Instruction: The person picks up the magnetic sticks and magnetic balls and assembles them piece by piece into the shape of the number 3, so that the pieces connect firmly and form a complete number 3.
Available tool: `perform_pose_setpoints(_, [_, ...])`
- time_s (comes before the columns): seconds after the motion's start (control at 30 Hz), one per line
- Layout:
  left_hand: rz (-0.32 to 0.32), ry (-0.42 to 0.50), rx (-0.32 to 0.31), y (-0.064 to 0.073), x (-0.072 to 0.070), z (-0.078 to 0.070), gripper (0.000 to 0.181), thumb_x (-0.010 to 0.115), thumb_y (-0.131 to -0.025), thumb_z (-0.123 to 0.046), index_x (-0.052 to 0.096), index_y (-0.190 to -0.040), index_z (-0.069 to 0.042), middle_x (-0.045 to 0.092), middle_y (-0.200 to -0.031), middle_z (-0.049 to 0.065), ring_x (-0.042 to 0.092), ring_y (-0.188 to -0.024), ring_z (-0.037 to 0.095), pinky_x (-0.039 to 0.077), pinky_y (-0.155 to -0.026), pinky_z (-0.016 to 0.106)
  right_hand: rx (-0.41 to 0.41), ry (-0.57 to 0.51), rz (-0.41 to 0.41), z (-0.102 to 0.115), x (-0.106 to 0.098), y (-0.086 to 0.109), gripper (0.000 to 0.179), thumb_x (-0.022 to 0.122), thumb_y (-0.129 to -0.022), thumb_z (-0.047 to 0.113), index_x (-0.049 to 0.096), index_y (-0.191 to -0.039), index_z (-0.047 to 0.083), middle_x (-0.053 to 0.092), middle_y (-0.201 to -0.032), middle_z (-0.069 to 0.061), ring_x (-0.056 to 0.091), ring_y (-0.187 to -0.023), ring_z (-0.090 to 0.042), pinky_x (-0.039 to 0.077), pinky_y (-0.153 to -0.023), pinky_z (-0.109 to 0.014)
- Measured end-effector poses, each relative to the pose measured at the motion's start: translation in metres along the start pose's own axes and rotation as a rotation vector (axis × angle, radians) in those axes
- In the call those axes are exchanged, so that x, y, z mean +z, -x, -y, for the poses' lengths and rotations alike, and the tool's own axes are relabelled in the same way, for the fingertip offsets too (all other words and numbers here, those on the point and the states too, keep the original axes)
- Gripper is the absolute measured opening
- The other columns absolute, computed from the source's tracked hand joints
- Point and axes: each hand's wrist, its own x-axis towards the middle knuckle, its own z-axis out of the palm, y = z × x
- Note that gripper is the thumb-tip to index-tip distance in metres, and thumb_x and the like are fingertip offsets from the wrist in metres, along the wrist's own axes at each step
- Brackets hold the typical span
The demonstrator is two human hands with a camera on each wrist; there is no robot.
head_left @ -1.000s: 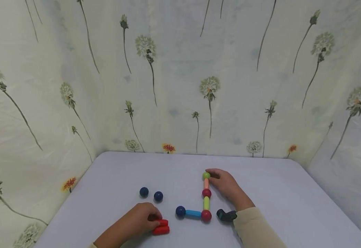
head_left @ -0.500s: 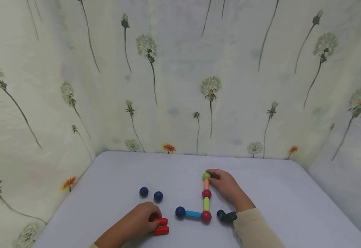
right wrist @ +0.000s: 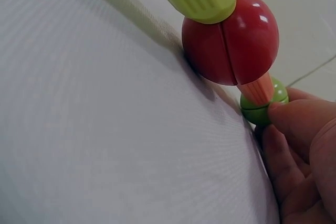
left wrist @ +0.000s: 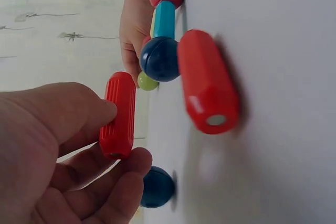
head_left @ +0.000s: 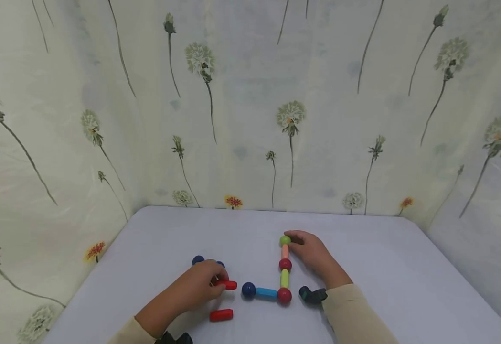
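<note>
Between thumb and fingertips, my left hand [head_left: 196, 286] pinches a red magnetic rod [left wrist: 119, 116], raised off the table. A second red rod [head_left: 221, 315] lies on the table just below that hand. My right hand [head_left: 315, 253] holds the green ball [head_left: 284, 240] at the far end of an L-shaped chain. From there the chain runs through an orange rod [head_left: 285, 252], a red ball [head_left: 285, 264], a yellow-green rod [head_left: 284, 279] and a corner red ball [head_left: 284, 295]. A blue rod [head_left: 266, 293] links that corner to a dark blue ball [head_left: 248, 290].
Two loose dark blue balls [head_left: 197, 260] lie behind my left hand, partly hidden by it. Black wrist devices [head_left: 312, 295] show at both sleeves. The white table [head_left: 383, 267] ends at a flower-printed curtain [head_left: 241, 119].
My left hand has picked up the farther red rod and moved it forward, away from the other one. My right hand stays on the green ball. The view has tilted slightly.
</note>
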Motion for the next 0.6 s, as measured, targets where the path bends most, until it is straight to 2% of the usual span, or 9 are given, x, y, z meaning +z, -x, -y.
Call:
perform_pose_setpoints(0.1, [-0.017,-0.027,0.034,-0.01,-0.004,-0.007,0.012,0.079,-0.092,-0.018,0.074,-0.104,-0.019,0.062,-0.092,-0.006,0.058,-0.086,0.016,0.055,-0.074,0.029,0.007,0.0,-0.004,0.0,-0.001,-0.002,0.04,0.068,-0.102,0.022,0.065,-0.141,0.027,0.064,-0.145,-0.004,0.053,-0.142,-0.031,0.04,-0.118,-0.057])
perform_pose_setpoints(0.27, [-0.034,-0.069,0.058,-0.033,-0.003,-0.01,0.013,0.078,-0.093,-0.019,0.074,-0.105,-0.018,0.062,-0.094,-0.005,0.058,-0.087,0.016,0.055,-0.074,0.028,0.016,-0.007,-0.009,-0.001,0.0,-0.003,0.04,0.069,-0.102,0.022,0.065,-0.141,0.027,0.064,-0.146,-0.002,0.051,-0.144,-0.03,0.039,-0.119,-0.056])
perform_pose_setpoints(0.43, [-0.044,-0.068,0.052,-0.053,0.0,-0.012,0.012,0.077,-0.094,-0.019,0.073,-0.105,-0.018,0.064,-0.096,-0.004,0.058,-0.089,0.016,0.056,-0.075,0.031,0.018,-0.017,-0.014,-0.002,0.0,-0.003,0.039,0.069,-0.101,0.022,0.066,-0.14,0.028,0.064,-0.145,-0.001,0.05,-0.145,-0.03,0.039,-0.119,-0.057])
perform_pose_setpoints(0.6, [-0.045,-0.069,0.045,-0.068,0.0,-0.021,0.009,0.077,-0.095,-0.021,0.073,-0.103,-0.019,0.064,-0.095,-0.005,0.059,-0.087,0.017,0.056,-0.075,0.031,0.02,-0.038,-0.004,-0.001,0.0,-0.003,0.039,0.069,-0.101,0.022,0.066,-0.14,0.029,0.064,-0.145,-0.001,0.051,-0.144,-0.031,0.04,-0.118,-0.058])
